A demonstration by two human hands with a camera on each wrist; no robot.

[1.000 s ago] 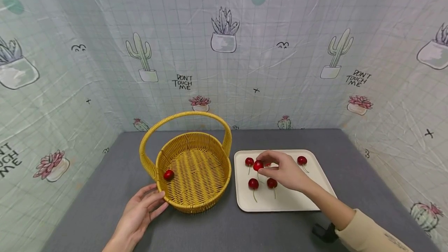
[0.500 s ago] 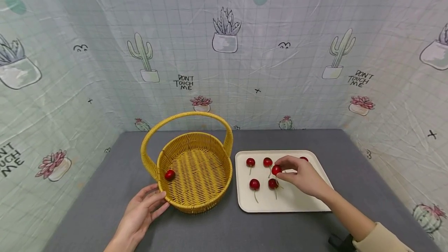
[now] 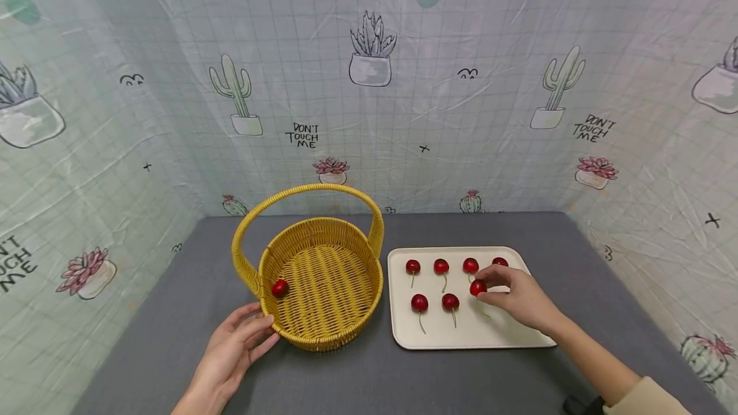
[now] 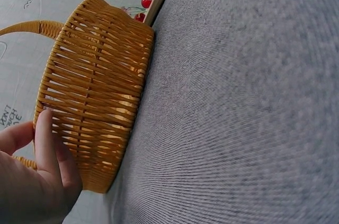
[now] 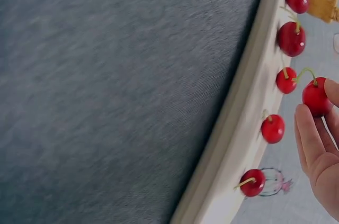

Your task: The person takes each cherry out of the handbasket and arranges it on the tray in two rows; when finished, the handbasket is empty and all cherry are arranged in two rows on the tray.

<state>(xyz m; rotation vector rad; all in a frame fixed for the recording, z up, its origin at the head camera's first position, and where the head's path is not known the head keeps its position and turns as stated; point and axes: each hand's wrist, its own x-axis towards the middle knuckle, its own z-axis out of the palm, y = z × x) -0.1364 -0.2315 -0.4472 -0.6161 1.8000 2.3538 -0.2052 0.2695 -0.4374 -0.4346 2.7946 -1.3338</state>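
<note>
My right hand [image 3: 521, 303] pinches a red cherry [image 3: 478, 287] between thumb and fingertips over the right part of the cream tray [image 3: 490, 338]. In the right wrist view the held cherry [image 5: 316, 97] shows a green stem curving from it. Several other stemmed cherries lie on the tray, among them a front cherry [image 3: 419, 303] and a back cherry [image 3: 441, 266]. At the left, my left hand [image 3: 233, 351] holds the yellow woven basket [image 3: 328, 287] by its front-left rim, the fingers outside the wall [image 4: 90, 86]. One cherry [image 3: 279, 288] lies inside the basket at its left side.
The basket's tall arched handle [image 3: 308, 188] rises above its opening. Basket and tray stand side by side on a grey cloth-covered table [image 3: 357, 383]. A patterned curtain [image 3: 426, 107] with cactus drawings closes off the back and both sides.
My right hand has moved to the right over the tray with the cherry still pinched, uncovering cherries in the back row. The left hand and the basket have stayed in place.
</note>
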